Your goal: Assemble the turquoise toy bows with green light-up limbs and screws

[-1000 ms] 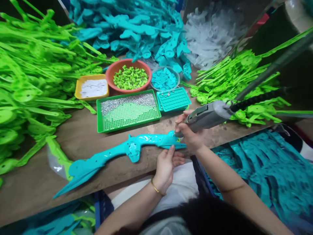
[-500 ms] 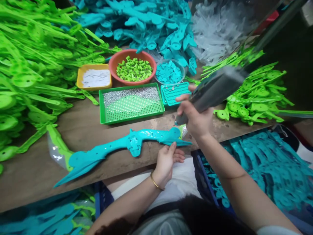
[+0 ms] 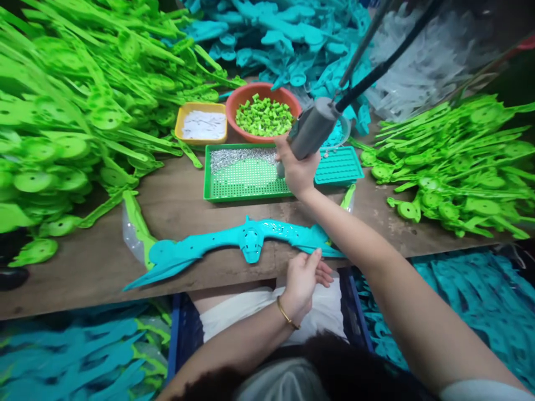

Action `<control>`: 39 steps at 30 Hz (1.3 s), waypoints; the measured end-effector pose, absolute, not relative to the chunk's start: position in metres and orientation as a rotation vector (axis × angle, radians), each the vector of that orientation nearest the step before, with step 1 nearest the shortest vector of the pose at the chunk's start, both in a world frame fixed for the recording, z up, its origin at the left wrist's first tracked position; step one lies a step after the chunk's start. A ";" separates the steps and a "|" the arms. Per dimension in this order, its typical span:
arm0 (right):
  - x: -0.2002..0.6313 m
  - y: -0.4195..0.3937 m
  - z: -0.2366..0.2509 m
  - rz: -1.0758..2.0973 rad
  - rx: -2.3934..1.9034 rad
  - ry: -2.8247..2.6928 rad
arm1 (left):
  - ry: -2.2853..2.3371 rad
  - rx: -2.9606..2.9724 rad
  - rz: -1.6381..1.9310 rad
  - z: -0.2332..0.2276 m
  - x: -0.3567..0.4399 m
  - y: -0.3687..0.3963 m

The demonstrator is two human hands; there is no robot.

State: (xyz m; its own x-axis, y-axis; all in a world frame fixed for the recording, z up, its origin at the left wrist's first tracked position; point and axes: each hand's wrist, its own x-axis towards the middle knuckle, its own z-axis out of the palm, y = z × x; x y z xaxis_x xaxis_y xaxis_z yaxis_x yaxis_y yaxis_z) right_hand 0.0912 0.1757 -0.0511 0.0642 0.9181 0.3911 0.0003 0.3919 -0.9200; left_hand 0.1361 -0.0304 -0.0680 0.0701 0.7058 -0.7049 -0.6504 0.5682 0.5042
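A turquoise toy bow [image 3: 217, 239] with bright green limb pieces lies across the front of the table. At its right end, my left hand [image 3: 303, 278] pinches the edge with the thumb on top and the fingers curled below. My right hand [image 3: 301, 171] is wrapped round a grey electric screwdriver [image 3: 314, 129], tip down over the right part of a green perforated tray [image 3: 246, 195]. Small silvery screws [image 3: 242, 157] are heaped along the back of that tray. My right forearm hides part of the bow's right end.
Behind stand a yellow tub [image 3: 179, 129] of white pieces and an orange bowl [image 3: 230, 114] of small green parts. A turquoise tray [image 3: 340, 167] sits right of the screws. Green pieces [image 3: 83, 100] pile up left, more green pieces [image 3: 460, 161] right, turquoise parts [image 3: 288, 33] behind.
My right hand has carried the screwdriver from the bow's right end back and left to the screw tray. My left hand remains at the bow. The whole view has shifted.
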 end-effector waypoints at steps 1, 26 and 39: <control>0.092 0.175 -0.051 0.869 -0.926 -1.307 | 1.098 0.057 1.017 -0.068 0.136 -0.031; 0.239 0.019 -0.016 0.839 -0.870 -1.274 | 1.029 0.170 0.954 -0.069 0.131 -0.031; 0.246 0.021 -0.042 0.929 -0.913 -1.319 | 1.002 0.072 1.021 -0.067 0.135 -0.031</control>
